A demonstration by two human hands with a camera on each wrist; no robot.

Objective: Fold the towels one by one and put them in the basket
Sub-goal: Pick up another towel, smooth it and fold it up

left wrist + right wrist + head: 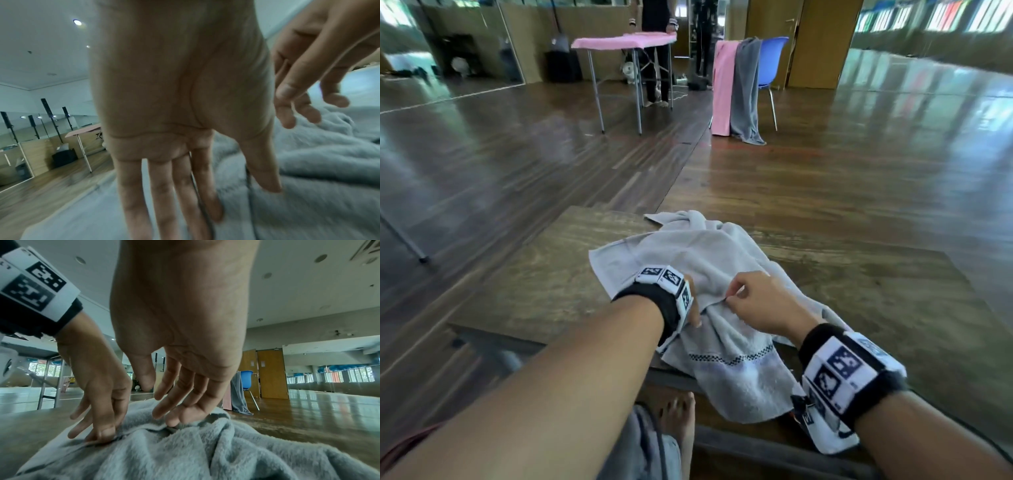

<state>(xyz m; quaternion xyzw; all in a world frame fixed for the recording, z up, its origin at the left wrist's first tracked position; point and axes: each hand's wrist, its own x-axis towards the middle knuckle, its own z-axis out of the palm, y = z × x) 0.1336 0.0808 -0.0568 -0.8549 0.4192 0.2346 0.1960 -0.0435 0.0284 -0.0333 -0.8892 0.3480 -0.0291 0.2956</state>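
A light grey towel [688, 253] lies crumpled on the wooden table [534, 274], one end with a checked band hanging over the near edge. My left hand [693, 308] rests on the towel's middle with straight, spread fingers; the left wrist view shows the fingers [164, 194] and thumb lying on the pile beside a hem. My right hand [736, 294] hovers just to the right, and its loosely bent fingertips [172, 420] touch a raised fold of the towel [185, 451] without closing on it. No basket is in view.
A blue chair [774, 58] across the wooden floor carries a pink towel [722, 85] and a grey towel [746, 89]. Farther back a person stands at a folding table covered by a pink towel [623, 41]. My bare foot [678, 411] is under the table's near edge.
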